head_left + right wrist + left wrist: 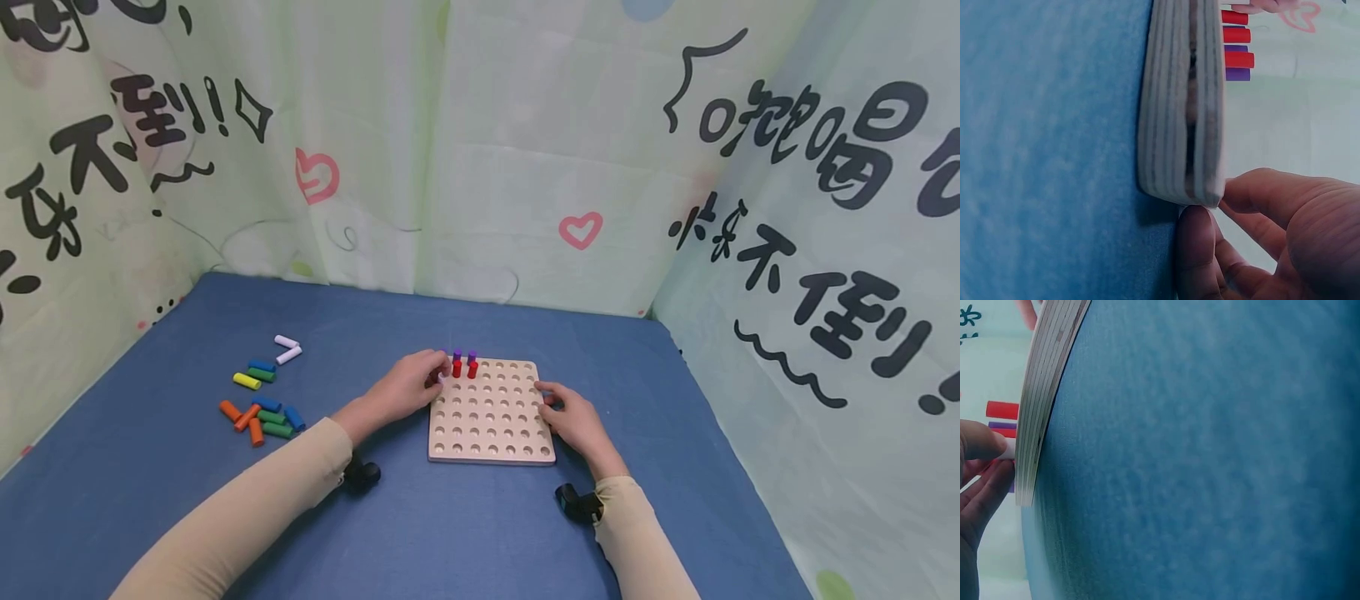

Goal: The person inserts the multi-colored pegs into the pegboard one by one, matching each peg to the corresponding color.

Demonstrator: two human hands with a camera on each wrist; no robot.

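Observation:
A square wooden pegboard [491, 457] with rows of round holes lies on the blue table. My left hand [408, 383] is at its far left part, pinching a white peg [1008, 450] between thumb and fingers. The peg stands against the board's top face, its lower end right at the surface. Close to those fingers, red pegs [472, 370] and purple pegs [472, 357] stand upright in the far rows; the fingers partly hide some. My right hand [577, 421] grips the board's right edge, thumb at the top face and a finger [1197, 234] against the side.
Loose pegs lie scattered left of the board: white pegs [288, 355], a yellow peg [247, 381], and several orange pegs [257, 432], green pegs [277, 430] and blue pegs [294, 418]. A printed curtain [487, 167] surrounds the table's [450, 533] back and sides.

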